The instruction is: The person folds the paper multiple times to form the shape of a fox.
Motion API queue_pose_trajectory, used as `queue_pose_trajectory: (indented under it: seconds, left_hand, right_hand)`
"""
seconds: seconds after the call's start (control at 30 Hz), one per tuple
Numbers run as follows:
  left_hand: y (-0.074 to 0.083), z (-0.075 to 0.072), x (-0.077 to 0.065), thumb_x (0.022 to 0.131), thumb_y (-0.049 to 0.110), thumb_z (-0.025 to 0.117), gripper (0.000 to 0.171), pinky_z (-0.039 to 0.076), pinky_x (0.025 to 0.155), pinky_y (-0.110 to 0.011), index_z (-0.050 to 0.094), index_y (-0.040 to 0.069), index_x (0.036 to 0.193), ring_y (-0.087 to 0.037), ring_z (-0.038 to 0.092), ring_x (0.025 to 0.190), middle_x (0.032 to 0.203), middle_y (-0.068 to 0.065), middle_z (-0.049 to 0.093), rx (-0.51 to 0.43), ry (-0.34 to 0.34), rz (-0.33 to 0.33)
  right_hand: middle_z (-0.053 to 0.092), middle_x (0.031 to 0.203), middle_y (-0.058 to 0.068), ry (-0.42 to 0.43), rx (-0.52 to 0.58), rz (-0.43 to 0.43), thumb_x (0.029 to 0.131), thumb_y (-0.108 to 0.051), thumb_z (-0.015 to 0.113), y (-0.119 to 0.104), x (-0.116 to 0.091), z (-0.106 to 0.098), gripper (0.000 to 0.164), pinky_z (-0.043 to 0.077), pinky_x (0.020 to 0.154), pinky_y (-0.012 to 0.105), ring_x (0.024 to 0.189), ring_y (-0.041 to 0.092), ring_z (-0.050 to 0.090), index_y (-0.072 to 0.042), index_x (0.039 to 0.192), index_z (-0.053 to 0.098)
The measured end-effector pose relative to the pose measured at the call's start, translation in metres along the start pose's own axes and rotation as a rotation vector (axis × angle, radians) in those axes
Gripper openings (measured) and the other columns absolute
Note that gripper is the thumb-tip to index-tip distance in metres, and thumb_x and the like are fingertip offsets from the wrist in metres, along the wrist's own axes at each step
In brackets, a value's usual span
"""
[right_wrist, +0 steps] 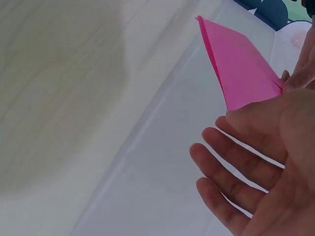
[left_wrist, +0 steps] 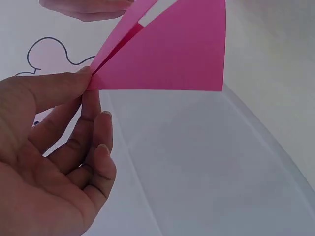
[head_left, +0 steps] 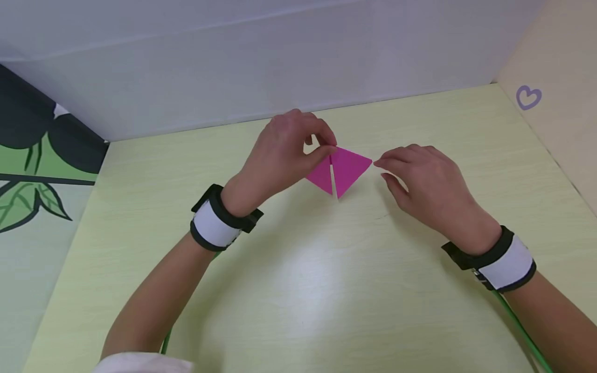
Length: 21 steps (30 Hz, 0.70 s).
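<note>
A folded piece of bright pink paper (head_left: 352,168) is held up above the table, with a narrow slit between two pointed flaps. My left hand (head_left: 289,147) pinches its top corner between thumb and forefinger. In the left wrist view the pink paper (left_wrist: 172,59) spreads away from the pinch, its layers parting near the fingertips. My right hand (head_left: 424,184) is beside the paper's right corner, thumb apart from the forefinger. Whether those fingertips touch the corner, I cannot tell. The right wrist view has the paper (right_wrist: 241,64) just beyond the right thumb, other fingers (right_wrist: 231,172) loosely spread.
Beneath both hands lies a pale wood-grain table (head_left: 298,290). A white wall (head_left: 280,67) rises behind it. A panel with dark and green drawings (head_left: 42,134) stands at the left, and a wall bearing a purple heart (head_left: 529,97) at the right.
</note>
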<state>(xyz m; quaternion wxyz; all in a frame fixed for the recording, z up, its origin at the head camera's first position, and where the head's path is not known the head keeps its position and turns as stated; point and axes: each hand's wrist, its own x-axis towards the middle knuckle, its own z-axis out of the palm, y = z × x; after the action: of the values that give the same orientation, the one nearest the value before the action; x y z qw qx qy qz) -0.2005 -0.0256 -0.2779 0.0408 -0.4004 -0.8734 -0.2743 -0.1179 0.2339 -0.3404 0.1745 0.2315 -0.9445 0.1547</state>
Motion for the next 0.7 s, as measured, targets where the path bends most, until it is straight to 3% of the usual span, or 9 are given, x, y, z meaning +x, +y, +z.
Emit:
queue_pose_trajectory:
  seconds: [0.17,0.37,0.53,0.7]
  left_hand:
    - [0.008,0.008,-0.011,0.090,0.008,0.076,0.006,0.046,0.072,-0.032,0.080,0.012,0.094,-0.020,0.060,0.083,0.090,0.000,0.073,0.176,0.124,0.158]
    - [0.013,0.037,-0.029,0.089,0.008,0.078,0.002,0.047,0.065,-0.032,0.079,0.009,0.087,-0.022,0.063,0.076,0.083,-0.005,0.070,0.348,0.279,0.380]
    - [0.015,0.058,-0.049,0.090,0.006,0.076,0.009,0.046,0.064,-0.029,0.075,0.009,0.081,-0.019,0.061,0.069,0.080,-0.004,0.066,0.365,0.282,0.448]
    - [0.019,0.072,-0.070,0.090,0.002,0.072,0.012,0.043,0.063,-0.026,0.075,0.011,0.083,-0.015,0.058,0.067,0.083,-0.002,0.065,0.362,0.198,0.497]
  right_hand:
    - [0.074,0.114,0.015,-0.013,-0.006,0.026,0.089,-0.005,0.075,0.004,0.001,0.000,0.027,0.053,0.091,0.052,0.104,0.034,0.068,-0.001,0.116,0.075]
    - [0.074,0.112,0.014,-0.004,0.008,0.018,0.089,-0.004,0.074,0.006,0.001,0.000,0.024,0.054,0.088,0.051,0.102,0.033,0.068,-0.002,0.112,0.077]
    - [0.074,0.112,0.013,-0.001,0.013,0.017,0.090,-0.004,0.073,0.006,0.001,0.000,0.023,0.054,0.085,0.051,0.103,0.033,0.068,-0.003,0.113,0.077]
    - [0.075,0.111,0.013,0.004,0.018,0.010,0.089,-0.004,0.073,0.006,0.000,0.000,0.024,0.055,0.083,0.051,0.102,0.033,0.069,-0.003,0.112,0.077]
